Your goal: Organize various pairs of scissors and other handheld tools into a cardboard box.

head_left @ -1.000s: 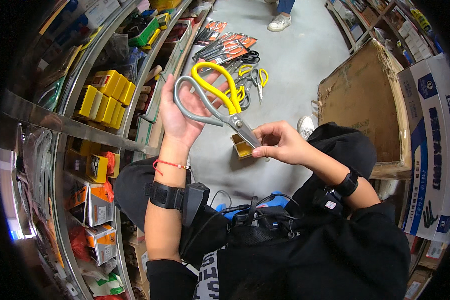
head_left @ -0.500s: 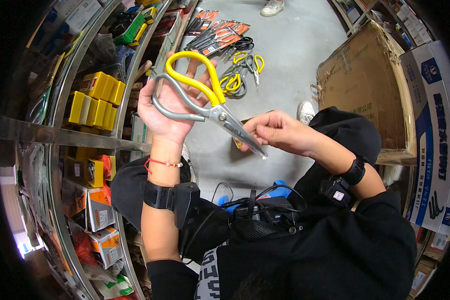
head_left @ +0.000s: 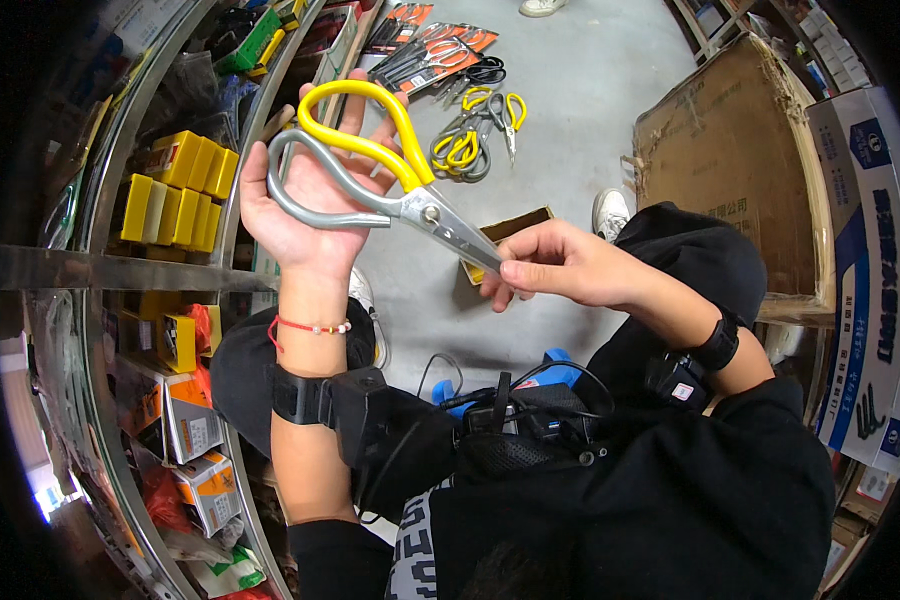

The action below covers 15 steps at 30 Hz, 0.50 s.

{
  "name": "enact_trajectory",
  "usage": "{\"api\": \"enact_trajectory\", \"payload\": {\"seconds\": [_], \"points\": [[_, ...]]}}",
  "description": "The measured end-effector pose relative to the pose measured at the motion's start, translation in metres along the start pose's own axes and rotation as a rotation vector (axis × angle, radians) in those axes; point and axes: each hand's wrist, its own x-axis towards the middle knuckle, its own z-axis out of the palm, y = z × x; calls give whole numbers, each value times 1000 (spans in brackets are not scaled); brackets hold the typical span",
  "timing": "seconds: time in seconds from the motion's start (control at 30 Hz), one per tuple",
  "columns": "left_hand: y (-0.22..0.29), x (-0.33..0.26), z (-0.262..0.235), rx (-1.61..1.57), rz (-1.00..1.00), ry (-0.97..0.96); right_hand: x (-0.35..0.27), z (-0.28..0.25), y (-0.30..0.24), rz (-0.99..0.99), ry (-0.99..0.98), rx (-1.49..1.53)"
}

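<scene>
A large pair of scissors [head_left: 432, 212] has one yellow handle loop, one grey loop and bare steel blades. Its handles lie across the upturned palm of my left hand [head_left: 315, 210], which holds them loosely with fingers spread behind the loops. My right hand [head_left: 560, 265] is closed on the blade tip, pinching it between thumb and fingers. The blades look closed together. Partly behind the blades and my right hand, a small open box [head_left: 526, 222] stands on the floor; its contents are mostly hidden.
More scissors with yellow, grey and black handles [head_left: 475, 140] lie on the floor ahead, beside several carded scissors [head_left: 435, 55]. Metal shelving [head_left: 30, 268] with yellow boxes [head_left: 175, 215] runs along the left. A big worn carton [head_left: 720, 170] and a blue-white box [head_left: 870, 270] stand right.
The scissors and my left hand have shifted left and slightly up in view. My right fingers now close over the blade tip, which earlier stuck out in front of them. More of the small box shows.
</scene>
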Motion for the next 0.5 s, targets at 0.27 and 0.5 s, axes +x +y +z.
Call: {"api": "enact_trajectory", "payload": {"seconds": [0.27, 0.5], "points": [[3, -1, -1, 29, 76, 28, -2, -6, -5, -14, 35, -47], [-5, 1, -7, 73, 71, 70, -3, -10, -4, -3, 128, 14]]}}
